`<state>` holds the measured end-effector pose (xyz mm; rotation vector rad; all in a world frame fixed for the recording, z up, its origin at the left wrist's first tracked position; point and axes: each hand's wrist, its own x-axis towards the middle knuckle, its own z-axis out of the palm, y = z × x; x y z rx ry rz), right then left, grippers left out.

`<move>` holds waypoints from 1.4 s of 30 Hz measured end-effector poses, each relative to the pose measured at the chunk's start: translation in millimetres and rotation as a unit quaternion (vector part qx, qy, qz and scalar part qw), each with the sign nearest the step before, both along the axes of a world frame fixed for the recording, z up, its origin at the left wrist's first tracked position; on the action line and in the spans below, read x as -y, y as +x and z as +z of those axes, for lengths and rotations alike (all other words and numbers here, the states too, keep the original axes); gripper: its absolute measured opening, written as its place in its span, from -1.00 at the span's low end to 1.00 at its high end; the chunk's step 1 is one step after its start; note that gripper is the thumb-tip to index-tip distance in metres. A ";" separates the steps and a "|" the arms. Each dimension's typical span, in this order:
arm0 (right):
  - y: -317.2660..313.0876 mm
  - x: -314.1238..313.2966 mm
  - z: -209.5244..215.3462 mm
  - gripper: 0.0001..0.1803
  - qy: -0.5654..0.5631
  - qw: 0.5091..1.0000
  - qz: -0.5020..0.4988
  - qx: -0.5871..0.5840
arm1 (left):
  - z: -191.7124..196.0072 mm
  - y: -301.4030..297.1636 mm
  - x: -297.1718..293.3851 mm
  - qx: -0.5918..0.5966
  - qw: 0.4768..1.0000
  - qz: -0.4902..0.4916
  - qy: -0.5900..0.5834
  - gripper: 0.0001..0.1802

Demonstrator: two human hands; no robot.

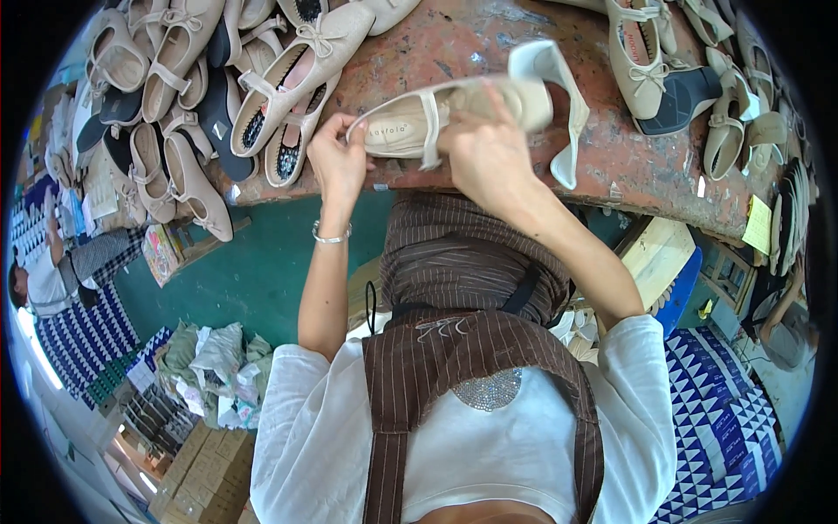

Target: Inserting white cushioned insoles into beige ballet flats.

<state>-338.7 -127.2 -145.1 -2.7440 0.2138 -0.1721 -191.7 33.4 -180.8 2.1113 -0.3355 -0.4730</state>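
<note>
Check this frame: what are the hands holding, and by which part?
A beige shoe, held by both hands: the left hand pinches the toe-end rim, the right hand grips the middle near the strap.

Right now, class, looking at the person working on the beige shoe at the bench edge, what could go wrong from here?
1. The shoe is held by the left hand and right hand right at the edge of the bench; a slip could drop it to the floor.
2. The heaped shoes crowd the left elbow side; a nudge might topple some.
</note>
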 end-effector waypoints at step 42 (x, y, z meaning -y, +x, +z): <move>62.1 26.0 -24.3 -0.60 -0.151 0.973 -0.150 -0.093 | -16.2 -112.3 47.3 0.331 0.866 -0.358 0.114 -0.47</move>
